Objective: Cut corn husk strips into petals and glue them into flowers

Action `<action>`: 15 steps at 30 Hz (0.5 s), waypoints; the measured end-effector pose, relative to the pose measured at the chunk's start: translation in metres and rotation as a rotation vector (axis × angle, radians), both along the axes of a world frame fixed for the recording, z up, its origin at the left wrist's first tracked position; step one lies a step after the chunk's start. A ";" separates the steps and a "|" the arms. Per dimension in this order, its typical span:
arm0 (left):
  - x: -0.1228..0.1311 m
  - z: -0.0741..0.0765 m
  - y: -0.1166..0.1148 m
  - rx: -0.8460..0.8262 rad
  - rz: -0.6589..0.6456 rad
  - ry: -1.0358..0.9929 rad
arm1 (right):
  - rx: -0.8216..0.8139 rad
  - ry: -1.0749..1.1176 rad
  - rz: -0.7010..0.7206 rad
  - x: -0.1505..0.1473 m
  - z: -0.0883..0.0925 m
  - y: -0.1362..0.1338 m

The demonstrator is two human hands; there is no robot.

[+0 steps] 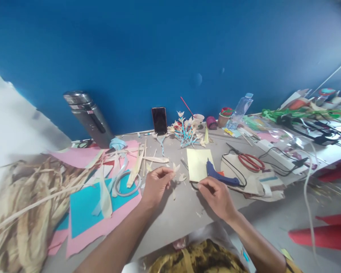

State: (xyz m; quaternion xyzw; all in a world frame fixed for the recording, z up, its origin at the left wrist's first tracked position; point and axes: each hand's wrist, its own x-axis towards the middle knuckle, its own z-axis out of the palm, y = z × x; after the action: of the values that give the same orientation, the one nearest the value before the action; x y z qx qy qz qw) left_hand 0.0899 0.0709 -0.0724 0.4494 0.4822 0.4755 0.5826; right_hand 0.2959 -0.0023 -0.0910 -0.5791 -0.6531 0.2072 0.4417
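Observation:
My left hand (158, 185) is closed in a pinch on a small pale husk flower (175, 169) above the grey table (170, 223). To its right, my right hand (216, 195) has its thumb and fingers pressed together near the lower edge of a yellow paper pad (199, 165); whatever they hold, if anything, is too small to make out. A blue glue gun (220, 176) lies just beyond my right hand. Behind both hands stands a cluster of husk flowers on blue stems (184, 132).
Dried husks (28, 216), blue paper (86, 208) and a tape roll (127, 183) lie left. A steel flask (88, 119) and a phone (159, 120) lean at the wall. Right are red-handled scissors (251, 162), a bottle (240, 110) and a power strip (278, 153).

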 end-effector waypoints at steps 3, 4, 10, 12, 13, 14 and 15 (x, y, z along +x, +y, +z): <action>-0.001 -0.001 0.003 0.017 0.024 -0.011 | 0.038 -0.061 0.045 0.002 -0.002 -0.002; -0.002 -0.001 0.003 0.020 0.022 -0.013 | 0.046 -0.078 0.051 0.002 -0.001 -0.003; -0.008 0.002 0.011 -0.002 0.037 -0.116 | -0.013 -0.170 0.077 -0.005 0.009 -0.005; -0.011 0.003 0.014 -0.012 0.055 -0.148 | -0.049 -0.197 0.093 -0.008 0.011 -0.006; -0.013 0.004 0.016 -0.017 0.061 -0.156 | -0.064 -0.201 0.097 -0.010 0.012 -0.006; -0.014 0.004 0.017 -0.019 0.063 -0.159 | -0.076 -0.193 0.099 -0.011 0.013 -0.005; -0.015 0.005 0.018 -0.022 0.060 -0.162 | -0.086 -0.169 0.094 -0.013 0.015 -0.003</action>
State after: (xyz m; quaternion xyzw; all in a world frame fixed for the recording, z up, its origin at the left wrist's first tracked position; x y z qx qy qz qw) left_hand 0.0752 0.0887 -0.0678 0.3885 0.4521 0.5223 0.6098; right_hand 0.2826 -0.0052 -0.0764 -0.5819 -0.7050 0.2059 0.3493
